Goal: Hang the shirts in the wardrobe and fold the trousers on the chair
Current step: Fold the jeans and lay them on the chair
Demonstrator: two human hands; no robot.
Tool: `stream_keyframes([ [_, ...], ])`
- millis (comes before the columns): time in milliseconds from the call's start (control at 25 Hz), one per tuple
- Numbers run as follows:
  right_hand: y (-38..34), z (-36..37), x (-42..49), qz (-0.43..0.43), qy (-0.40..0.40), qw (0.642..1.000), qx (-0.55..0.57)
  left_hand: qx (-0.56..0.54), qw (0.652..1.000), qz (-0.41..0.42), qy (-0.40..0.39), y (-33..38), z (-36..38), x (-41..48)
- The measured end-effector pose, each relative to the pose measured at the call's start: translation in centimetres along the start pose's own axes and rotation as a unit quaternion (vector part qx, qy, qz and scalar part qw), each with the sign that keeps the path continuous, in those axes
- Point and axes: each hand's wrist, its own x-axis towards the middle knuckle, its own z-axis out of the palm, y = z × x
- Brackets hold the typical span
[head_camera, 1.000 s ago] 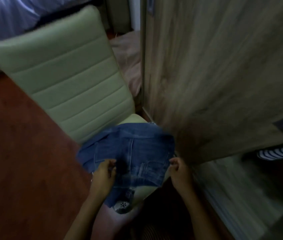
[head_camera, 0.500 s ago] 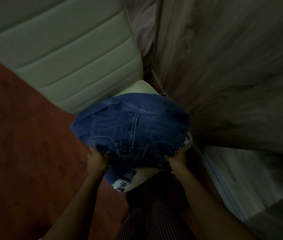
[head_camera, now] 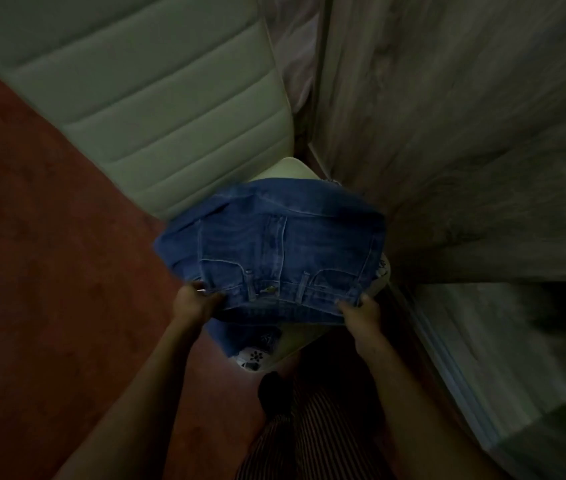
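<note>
Folded blue jeans (head_camera: 274,247) lie on the seat of a pale green padded chair (head_camera: 157,109), waistband and button facing me. My left hand (head_camera: 193,301) grips the waistband's left corner. My right hand (head_camera: 359,311) pinches the waistband's right corner. Under the jeans a white cloth with dark flower prints (head_camera: 257,356) sticks out at the seat's front edge. The wooden wardrobe door (head_camera: 465,133) stands directly to the right of the chair.
Red-brown carpet (head_camera: 49,271) covers the floor to the left. A pale sliding rail or lower wardrobe edge (head_camera: 447,368) runs along the right. My striped trouser leg and dark sock (head_camera: 295,410) are below the chair. Pinkish fabric (head_camera: 295,57) shows behind the chair.
The view has tilted down and closer to the chair. The jeans have settled flatter on the seat, and both hands have shifted to the waistband corners.
</note>
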Motion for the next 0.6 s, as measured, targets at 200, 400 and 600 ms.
stream_keyframes([
  [200,-7.8,-3.1,-7.1,-0.266,0.073,0.961,-0.009,-0.09,0.994,0.062,-0.011,3.0,-1.9,-6.1],
  [400,-20.0,-6.5,-15.1,-0.511,-0.002,0.855,-0.086,0.018,0.97,0.129,-0.206,7.0,-6.2,-14.2],
  [600,-29.0,-7.8,-23.9,-0.656,-0.069,0.731,-0.174,0.054,0.936,0.342,-0.058,14.6,-12.2,-18.1],
])
